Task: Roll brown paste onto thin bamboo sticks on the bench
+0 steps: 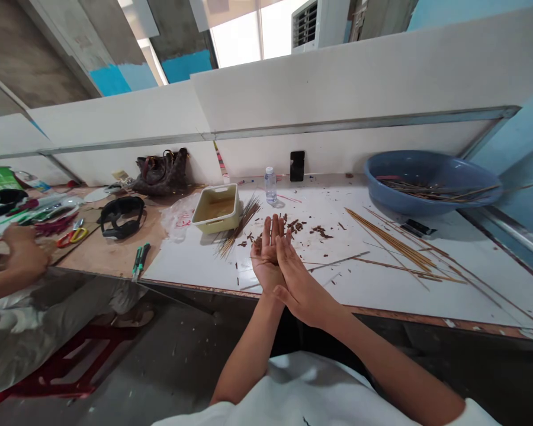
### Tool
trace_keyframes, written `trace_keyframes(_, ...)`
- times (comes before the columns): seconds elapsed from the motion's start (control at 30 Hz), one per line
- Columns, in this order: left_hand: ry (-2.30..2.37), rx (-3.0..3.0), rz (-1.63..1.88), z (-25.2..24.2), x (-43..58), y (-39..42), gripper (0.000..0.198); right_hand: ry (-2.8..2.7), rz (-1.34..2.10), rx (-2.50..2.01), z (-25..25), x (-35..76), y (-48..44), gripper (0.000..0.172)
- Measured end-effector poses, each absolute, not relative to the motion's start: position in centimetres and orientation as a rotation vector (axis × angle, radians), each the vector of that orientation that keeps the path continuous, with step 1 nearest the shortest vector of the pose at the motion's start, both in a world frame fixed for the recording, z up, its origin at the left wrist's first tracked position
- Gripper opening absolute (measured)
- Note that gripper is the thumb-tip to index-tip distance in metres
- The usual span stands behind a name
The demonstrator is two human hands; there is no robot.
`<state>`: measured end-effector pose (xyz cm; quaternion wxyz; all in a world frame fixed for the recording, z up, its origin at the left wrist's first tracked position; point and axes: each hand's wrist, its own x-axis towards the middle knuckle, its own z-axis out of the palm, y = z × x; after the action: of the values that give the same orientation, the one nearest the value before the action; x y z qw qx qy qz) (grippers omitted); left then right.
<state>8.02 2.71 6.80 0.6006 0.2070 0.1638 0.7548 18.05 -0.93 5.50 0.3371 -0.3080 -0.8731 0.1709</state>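
Observation:
My left hand (263,255) is held palm up over the front of the white table (382,290), fingers stretched out. My right hand (300,285) lies flat across it, palm against palm, fingers straight too. Whether anything thin sits between the palms is hidden. Just beyond the fingertips lie brown scraps (311,228) and a fanned bundle of thin sticks (242,223). Long bamboo sticks (404,248) are spread on the table to the right of my hands.
A cream tray (217,208), a small water bottle (270,184) and a black phone (297,165) stand further back. At the back right is a blue basin (426,177) holding sticks. On the left are a handbag (162,171), a black headset (122,214), green pens (140,259) and another person's hand (24,255).

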Motion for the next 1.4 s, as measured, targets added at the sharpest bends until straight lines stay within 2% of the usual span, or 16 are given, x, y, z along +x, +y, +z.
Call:
trace_keyframes(0.23,0.449,0.474,1.741,7.8,8.5,1.7,0.072,-2.215,0.447,-0.851,5.4,17.2,-0.7,0.09)
trace_keyframes(0.5,0.495,0.461,1.668,7.7,9.1,0.2,0.071,-2.161,0.422,-0.906,5.0,16.7,0.1,0.087)
trace_keyframes(0.73,0.459,0.367,1.738,8.3,8.5,-0.3,0.066,-2.254,0.367,-0.9,5.1,16.6,-1.3,0.088)
trace_keyframes(0.93,0.465,0.363,1.78,7.1,8.0,0.1,0.064,-2.349,0.3,-0.882,5.5,16.8,-2.4,0.097)
trace_keyframes(1.4,0.487,0.31,1.815,6.3,6.8,1.1,0.065,-2.443,0.249,-0.847,6.3,17.1,-4.5,0.1)
